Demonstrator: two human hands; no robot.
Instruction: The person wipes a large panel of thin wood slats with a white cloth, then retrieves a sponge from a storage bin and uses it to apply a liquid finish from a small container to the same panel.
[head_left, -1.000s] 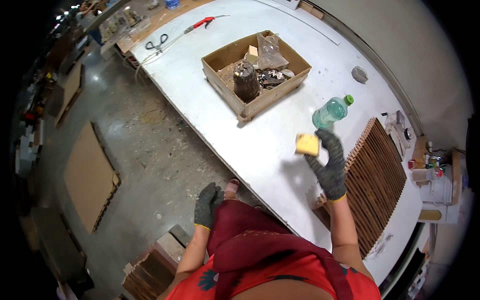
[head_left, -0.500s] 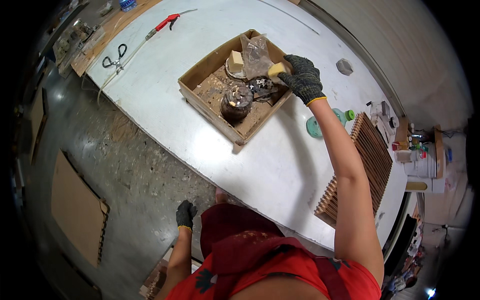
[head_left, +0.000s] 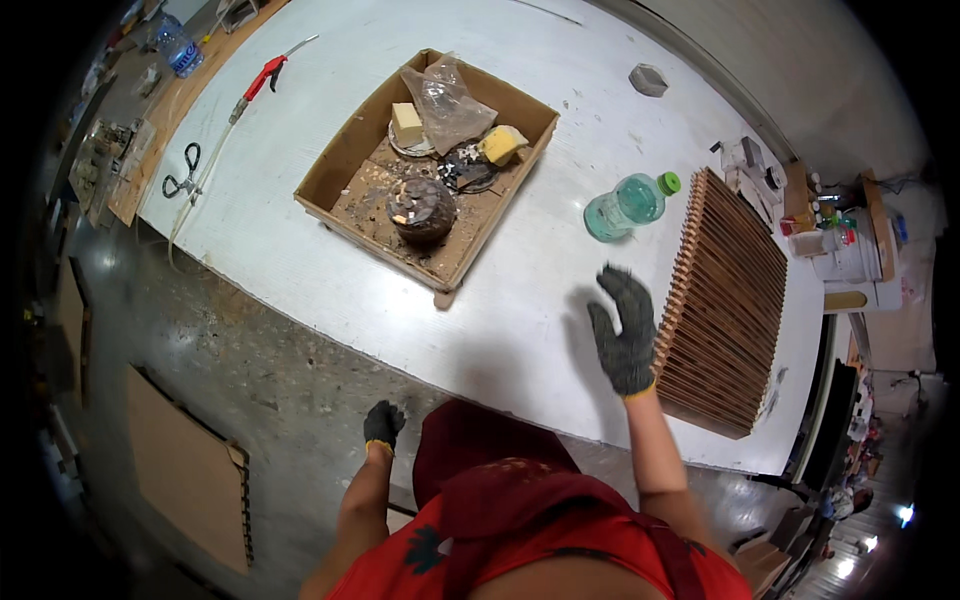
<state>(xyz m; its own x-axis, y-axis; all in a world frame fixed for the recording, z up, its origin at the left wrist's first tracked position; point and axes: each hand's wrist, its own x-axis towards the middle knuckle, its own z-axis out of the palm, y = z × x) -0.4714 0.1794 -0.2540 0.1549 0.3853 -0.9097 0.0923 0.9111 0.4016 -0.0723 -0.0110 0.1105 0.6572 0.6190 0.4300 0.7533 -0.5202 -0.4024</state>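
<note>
My right hand (head_left: 627, 335), in a dark knitted glove with a yellow cuff, hovers over the white table with thumb and fingers apart. It holds nothing. Just beyond it a clear green-tinted bottle (head_left: 625, 208) with a green cap lies on its side. A shallow cardboard box (head_left: 375, 255) holds a yellow sponge-like block (head_left: 502, 145), a pale block (head_left: 407, 124), a crumpled plastic bag (head_left: 447, 103) and a dark, crusted round container (head_left: 421, 211). My left hand (head_left: 383, 425), gloved alike, hangs low beside the table, fingers loosely spread with nothing visible in them.
Ribbed brown wooden slats (head_left: 725, 310) lie stacked right of my right hand. A red air blow gun (head_left: 264, 78) with its hose and black-handled scissors (head_left: 182, 172) lie at the left. A grey hexagonal piece (head_left: 648, 80) sits far back. A brown panel (head_left: 190, 465) is on the floor.
My right hand has let go of the yellow block, which now rests in the box, and has drawn back toward me beside the slats. My left hand still hangs low.
</note>
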